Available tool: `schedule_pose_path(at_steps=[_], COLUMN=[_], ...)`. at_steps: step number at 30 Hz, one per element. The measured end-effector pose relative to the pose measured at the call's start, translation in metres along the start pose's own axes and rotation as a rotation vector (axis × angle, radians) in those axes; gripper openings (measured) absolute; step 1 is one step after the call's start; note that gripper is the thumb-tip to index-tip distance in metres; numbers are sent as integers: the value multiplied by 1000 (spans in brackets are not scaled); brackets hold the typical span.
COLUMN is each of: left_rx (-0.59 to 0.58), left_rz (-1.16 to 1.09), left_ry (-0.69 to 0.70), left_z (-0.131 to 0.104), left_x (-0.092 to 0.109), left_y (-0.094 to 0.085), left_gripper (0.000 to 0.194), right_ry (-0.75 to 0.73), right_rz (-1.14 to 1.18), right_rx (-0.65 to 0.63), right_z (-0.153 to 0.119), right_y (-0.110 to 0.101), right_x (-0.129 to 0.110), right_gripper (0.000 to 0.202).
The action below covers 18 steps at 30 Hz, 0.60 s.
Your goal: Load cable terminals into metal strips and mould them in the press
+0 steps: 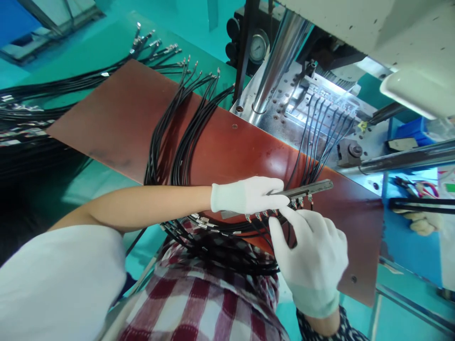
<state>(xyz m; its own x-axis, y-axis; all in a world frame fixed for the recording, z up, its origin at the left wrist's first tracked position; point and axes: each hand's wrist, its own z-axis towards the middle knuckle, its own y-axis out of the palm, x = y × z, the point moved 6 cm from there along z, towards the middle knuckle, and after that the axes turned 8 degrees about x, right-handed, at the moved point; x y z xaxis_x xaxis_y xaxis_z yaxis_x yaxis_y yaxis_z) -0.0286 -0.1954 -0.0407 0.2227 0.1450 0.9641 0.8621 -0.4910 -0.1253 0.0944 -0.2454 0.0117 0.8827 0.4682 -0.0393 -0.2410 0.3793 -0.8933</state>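
Note:
My left hand (261, 194), in a white glove, is closed round a long flat metal bar (313, 189) above the brown board. Along the bar's near edge sit several black cables with small metal end terminals (300, 202). My right hand (311, 246), also gloved, reaches to the bar from the near side. Its thumb and forefinger are at the row of terminals beside my left fingertips; whether they pinch one of them is hidden. More black cables (241, 265) hang in loops over my lap below the bar.
Two cable bundles (185, 142) cross the brown board (220, 147) to the left. Beyond the board stands a press with a metal die (302, 111), a row of cables lying in it, and steel columns (280, 61). Pliers (408, 184) lie at the right.

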Motion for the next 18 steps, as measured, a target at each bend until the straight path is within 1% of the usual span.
schedule_pose_path(at_steps=[1, 3, 5, 9, 12, 14, 16, 18], left_rx=[-10, -13, -7, -7, -7, -5, -9, -14], left_rz=[-28, -56, -54, -69, -79, -86, -101, -102], left_ry=[-24, -52, -41, -15, 0, 0, -34, -66], left_z=[-1, -1, -1, 1, 0, 0, -1, -1], left_x=[-1, -1, -1, -3, -3, -2, -2, -2], left_y=[1, 1, 1, 0, 0, 0, 1, 1], left_gripper=[35, 36, 37, 36, 36, 35, 33, 32], right_ry=[-19, -60, -71, -50, -55, -47, -36, -56], right_rz=[3, 23, 38, 41, 47, 58, 70, 78], right_rx=[-5, -20, -27, 24, 53, 42, 20, -4], right_z=[0, 1, 4, 9, 8, 6, 3, 2], right_y=[-2, -4, 0, 9, 12, 9, 5, 0], right_x=[-1, -6, -11, -15, -15, -14, -13, -14], right_gripper=[17, 14, 14, 23, 24, 21, 13, 11])
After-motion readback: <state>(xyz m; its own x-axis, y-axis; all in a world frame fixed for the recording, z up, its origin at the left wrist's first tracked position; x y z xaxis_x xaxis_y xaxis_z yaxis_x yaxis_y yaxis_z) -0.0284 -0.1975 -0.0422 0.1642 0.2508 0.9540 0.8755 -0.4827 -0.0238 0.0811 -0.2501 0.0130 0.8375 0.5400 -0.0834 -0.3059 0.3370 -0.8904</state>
